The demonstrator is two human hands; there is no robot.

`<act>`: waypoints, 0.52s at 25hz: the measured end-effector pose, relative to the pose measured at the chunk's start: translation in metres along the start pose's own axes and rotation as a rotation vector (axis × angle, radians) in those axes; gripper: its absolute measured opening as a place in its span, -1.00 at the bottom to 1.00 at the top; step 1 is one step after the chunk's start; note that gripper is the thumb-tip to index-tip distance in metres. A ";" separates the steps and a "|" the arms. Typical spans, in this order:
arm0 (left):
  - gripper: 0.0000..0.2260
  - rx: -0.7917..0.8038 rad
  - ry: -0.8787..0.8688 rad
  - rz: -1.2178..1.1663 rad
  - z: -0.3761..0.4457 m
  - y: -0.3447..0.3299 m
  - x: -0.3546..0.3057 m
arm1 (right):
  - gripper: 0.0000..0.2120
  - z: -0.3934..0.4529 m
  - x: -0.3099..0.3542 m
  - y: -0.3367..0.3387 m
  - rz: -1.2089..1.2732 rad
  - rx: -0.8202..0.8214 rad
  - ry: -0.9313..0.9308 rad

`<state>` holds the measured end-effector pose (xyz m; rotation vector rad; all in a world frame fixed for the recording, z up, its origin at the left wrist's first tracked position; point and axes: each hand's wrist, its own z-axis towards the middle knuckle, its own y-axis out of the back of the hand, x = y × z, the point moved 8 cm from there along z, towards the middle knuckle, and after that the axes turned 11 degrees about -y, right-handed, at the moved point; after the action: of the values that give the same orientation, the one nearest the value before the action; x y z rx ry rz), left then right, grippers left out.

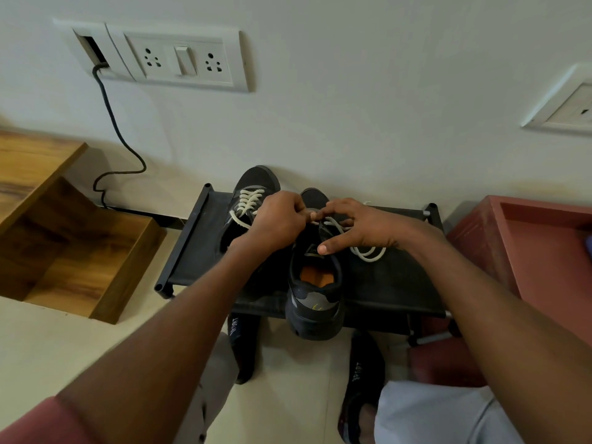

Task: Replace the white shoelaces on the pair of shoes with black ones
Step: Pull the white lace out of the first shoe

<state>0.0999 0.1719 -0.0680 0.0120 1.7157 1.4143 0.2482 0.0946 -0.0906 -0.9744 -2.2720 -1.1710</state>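
Note:
Two dark shoes stand on a low black rack (198, 238). The near shoe (315, 302) shows an orange insole and its heel hangs over the rack's front edge. Its white lace (368, 253) is partly loose and trails to the right on the rack. My left hand (275, 224) pinches that lace above the shoe's eyelets. My right hand (355, 227) also grips the lace, with its thumb resting on the tongue. The far shoe (253, 193), at the left rear, is still fully laced in white. No black laces are visible.
A wooden stepped unit (73, 238) stands at the left. A reddish box (525, 248) sits at the right. The wall behind holds a socket panel (179, 59) with a black cable (118, 136) hanging down. My feet in black slippers (362, 376) rest on the floor below the rack.

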 end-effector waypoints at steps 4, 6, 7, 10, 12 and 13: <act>-0.83 -0.005 -0.021 0.040 0.003 0.002 -0.006 | -0.22 0.007 -0.001 0.002 0.009 0.002 0.011; -0.84 0.012 -0.034 0.040 0.002 0.002 -0.007 | -0.29 0.004 -0.001 0.001 0.009 0.005 0.003; -0.83 0.024 -0.035 0.043 0.002 0.002 -0.006 | -0.30 0.002 -0.001 0.001 0.015 0.006 0.002; -0.81 0.069 -0.043 0.099 0.002 0.002 -0.009 | -0.32 0.001 -0.001 -0.001 0.010 -0.001 -0.007; -0.84 0.088 -0.052 0.117 -0.001 0.003 -0.013 | -0.31 0.002 0.002 -0.001 -0.010 -0.004 -0.009; -0.85 0.101 -0.054 0.116 -0.002 0.003 -0.014 | -0.29 0.003 0.002 0.001 -0.018 -0.006 -0.008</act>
<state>0.1057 0.1641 -0.0570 0.2073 1.7638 1.3965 0.2472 0.0984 -0.0907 -0.9653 -2.2894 -1.1841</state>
